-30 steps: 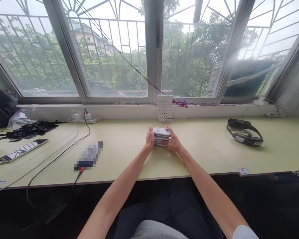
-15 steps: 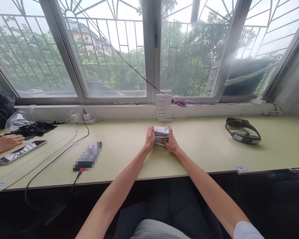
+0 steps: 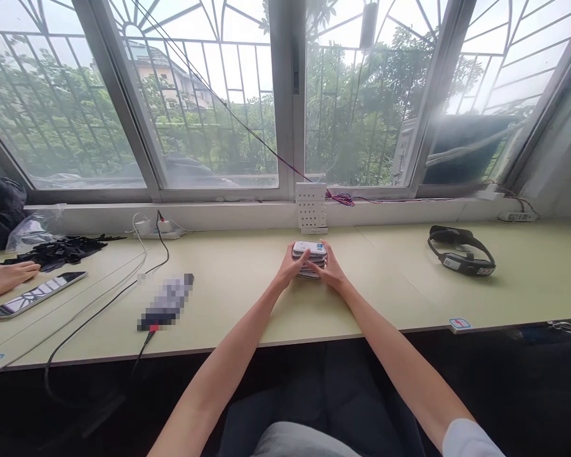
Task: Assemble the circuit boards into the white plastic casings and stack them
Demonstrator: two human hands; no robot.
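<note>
A stack of several thin, white-topped flat pieces (image 3: 310, 249) rests on the pale yellow-green table (image 3: 228, 285), in front of the window. The top piece bears a small blue mark near its right end. My left hand (image 3: 290, 265) grips the stack's left side, its thumb at the front near the top. On the right side my right hand (image 3: 331, 268) holds the same stack, its thumb across the lower front. Fingers behind the stack are partly hidden.
A white perforated block (image 3: 311, 206) stands behind the stack by the sill. A black headband device (image 3: 464, 252) lies at right. At left are a blurred-out object (image 3: 166, 301), cables, a phone (image 3: 35, 295), black strips (image 3: 66, 251) and another person's hand (image 3: 12, 279).
My left thumb has moved from the stack's left edge onto its front near the top. My right hand still holds the right side. The view has shifted slightly.
</note>
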